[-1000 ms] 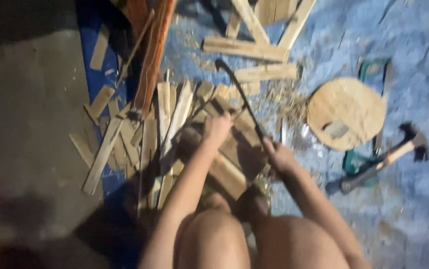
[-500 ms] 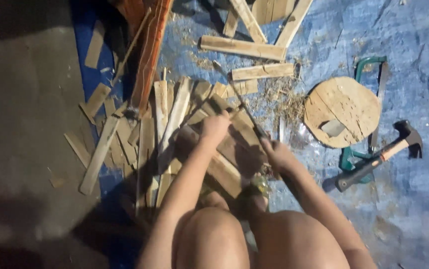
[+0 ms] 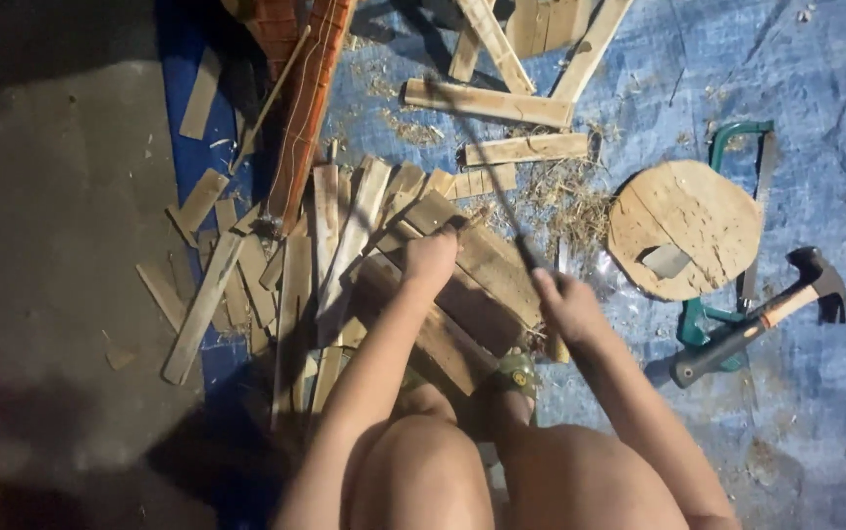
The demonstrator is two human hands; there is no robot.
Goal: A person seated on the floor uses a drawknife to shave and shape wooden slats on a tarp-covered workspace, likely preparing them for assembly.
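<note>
The right hand (image 3: 568, 306) is squeezing its fingers shut around the handle of a long thin blade (image 3: 502, 201), which is pointing up and to the left, away from the person, with its long side slanting over the wooden plank (image 3: 487, 270). The left hand (image 3: 430, 257) is pressing down on that plank with curled fingers, holding its top end. Left of the plank, a pile of wood strips (image 3: 335, 231) is lying close by, and right of it a round wooden disc (image 3: 683, 228), a green saw (image 3: 737, 221) and a claw hammer (image 3: 762, 314) are lying on the blue tarp (image 3: 825, 108).

Head camera looks steeply down, close, over the knees.
</note>
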